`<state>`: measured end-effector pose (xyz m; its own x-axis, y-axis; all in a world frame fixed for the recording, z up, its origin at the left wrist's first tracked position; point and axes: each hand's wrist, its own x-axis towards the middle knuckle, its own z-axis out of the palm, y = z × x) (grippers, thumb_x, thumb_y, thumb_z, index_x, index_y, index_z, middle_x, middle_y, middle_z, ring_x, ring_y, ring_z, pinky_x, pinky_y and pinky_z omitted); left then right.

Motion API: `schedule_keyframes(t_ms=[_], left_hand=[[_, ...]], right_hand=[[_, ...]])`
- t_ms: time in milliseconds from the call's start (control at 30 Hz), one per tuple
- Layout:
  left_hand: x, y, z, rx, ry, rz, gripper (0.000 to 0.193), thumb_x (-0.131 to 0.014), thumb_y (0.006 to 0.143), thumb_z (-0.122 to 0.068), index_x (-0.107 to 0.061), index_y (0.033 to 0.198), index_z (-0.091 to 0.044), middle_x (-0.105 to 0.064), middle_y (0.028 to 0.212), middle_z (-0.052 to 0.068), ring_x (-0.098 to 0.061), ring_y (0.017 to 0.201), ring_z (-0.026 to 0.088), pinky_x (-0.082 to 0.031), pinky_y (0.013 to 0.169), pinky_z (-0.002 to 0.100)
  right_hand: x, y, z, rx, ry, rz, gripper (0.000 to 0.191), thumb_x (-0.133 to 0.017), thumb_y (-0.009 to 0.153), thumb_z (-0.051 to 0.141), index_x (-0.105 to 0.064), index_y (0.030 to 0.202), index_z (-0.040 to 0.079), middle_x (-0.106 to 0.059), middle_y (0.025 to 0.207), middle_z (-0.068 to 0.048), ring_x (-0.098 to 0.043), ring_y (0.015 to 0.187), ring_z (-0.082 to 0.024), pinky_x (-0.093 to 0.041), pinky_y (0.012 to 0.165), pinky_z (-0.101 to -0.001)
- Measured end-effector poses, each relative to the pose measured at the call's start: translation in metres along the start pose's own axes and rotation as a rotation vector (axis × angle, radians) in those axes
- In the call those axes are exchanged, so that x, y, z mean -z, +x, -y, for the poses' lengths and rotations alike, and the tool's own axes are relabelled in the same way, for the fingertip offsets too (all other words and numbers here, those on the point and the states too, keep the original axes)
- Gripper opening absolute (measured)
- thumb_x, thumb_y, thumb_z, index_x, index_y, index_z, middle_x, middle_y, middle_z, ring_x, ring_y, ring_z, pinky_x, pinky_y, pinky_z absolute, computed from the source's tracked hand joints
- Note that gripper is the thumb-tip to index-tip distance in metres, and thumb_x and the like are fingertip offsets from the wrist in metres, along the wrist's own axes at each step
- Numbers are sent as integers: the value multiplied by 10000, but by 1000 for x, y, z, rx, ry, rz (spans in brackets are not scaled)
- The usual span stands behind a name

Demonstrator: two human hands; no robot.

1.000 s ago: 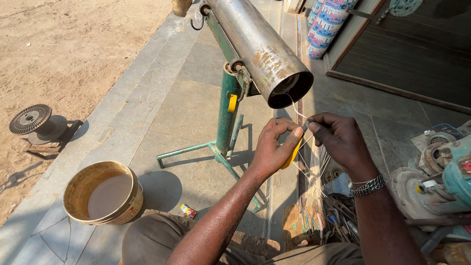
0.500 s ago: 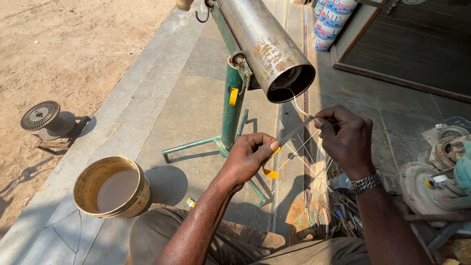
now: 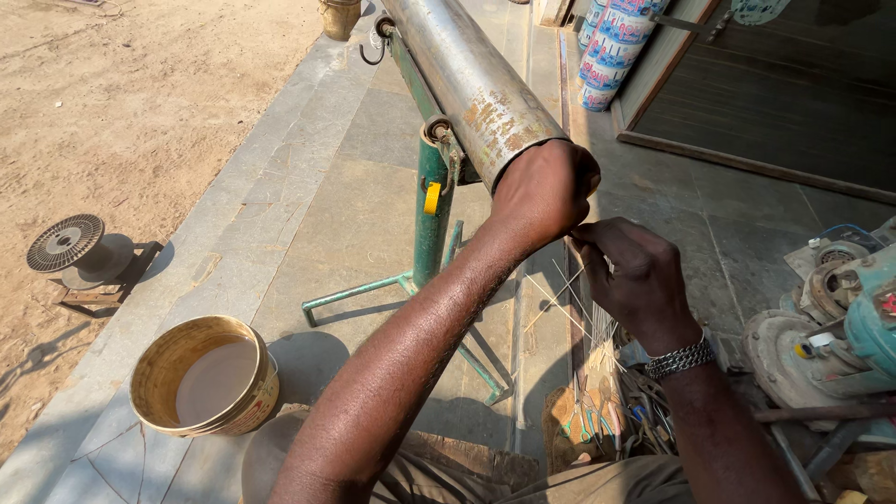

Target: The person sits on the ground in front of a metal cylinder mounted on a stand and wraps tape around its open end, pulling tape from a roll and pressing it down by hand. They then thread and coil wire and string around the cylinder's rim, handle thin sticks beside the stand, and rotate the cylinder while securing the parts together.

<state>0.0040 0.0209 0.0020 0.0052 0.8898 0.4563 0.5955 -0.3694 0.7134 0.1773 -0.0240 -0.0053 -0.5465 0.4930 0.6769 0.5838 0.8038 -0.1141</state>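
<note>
Head camera looked down on a paved floor beside bare dirt. At the far left a grey wire spool lay on the dirt, off the floor's edge and well apart from the work. Nearer, by the floor's left edge, a yellow bucket of pale liquid stood upright, probably parked within arm's reach.

A green stand carried a long steel pipe at a slant, so its open end faced the person. The left hand covered that open end, arm stretched forward and nearly straight, wrist bent, knuckles up; its fingers were hidden at the pipe's mouth, so I could not tell what that grip held.

Just right and below, the right hand was curled in a narrow pinch on thin pale wires, which ran from the pipe's mouth down toward a bundle by the person's knee. Its wrist, wearing a metal bracelet, was cocked upward, likely to keep the strands taut. A greyish motor sat at the right.
</note>
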Motion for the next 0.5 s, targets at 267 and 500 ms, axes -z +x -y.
schedule_keyframes(t_ms=[267,500], left_hand=[[7,5,2,59,41,82,210,-738,827,-225,-745,914,-34,-744,902,197,-734,871,359,-578,762,456],[24,-22,-3,-285,-16,-78,175,-706,925,-203,-783,1052,-110,-733,889,167,-719,864,353,-556,796,458]], right_hand=[[-19,-4,-8,-40,21,-73,236,-760,847,29,-776,1081,45,-759,905,-103,-742,808,-237,-586,711,-362],[-38,-5,-23,-251,310,-135,188,-799,911,127,-719,1051,31,-652,1105,-78,-683,883,-154,-506,675,-296]])
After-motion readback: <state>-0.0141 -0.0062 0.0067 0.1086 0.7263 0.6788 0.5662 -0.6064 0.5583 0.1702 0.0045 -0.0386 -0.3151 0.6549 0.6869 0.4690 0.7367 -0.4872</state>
